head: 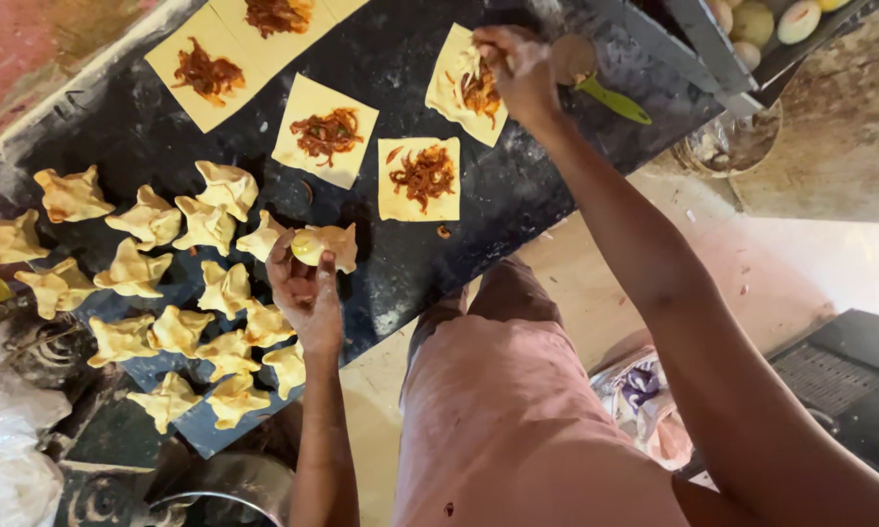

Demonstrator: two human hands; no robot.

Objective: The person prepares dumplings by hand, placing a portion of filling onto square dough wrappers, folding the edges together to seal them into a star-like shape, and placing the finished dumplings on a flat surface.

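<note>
Item: folded dumpling (pixel 324 244), pale yellow dough, pinched corners. Your left hand (pixel 308 293) holds it just above the dark worktop (pixel 518 195), fingers closed round its underside, at the edge of the finished pile.

Item: filled dough square (pixel 467 86), far side of the worktop. Your right hand (pixel 518 68) grasps its upper corner, fingertips pinched on the lifted edge; the reddish shredded filling sits in the middle.

Handling, as judged: both pieces look light, soft and limp. The sheet seems thin enough to tear or stretch if you pull at one corner, so take it by two edges or near the fold, clear of the filling. The dumpling probably crushes under a tight squeeze; cradle it from below.

Nearby: three more filled squares (pixel 420 178) lying flat and apart; two further ones (pixel 205 73) at the top left; a group of folded dumplings (pixel 166 283) close together on the left; a round tool with a green handle (pixel 610 98) just beside your right hand.
</note>
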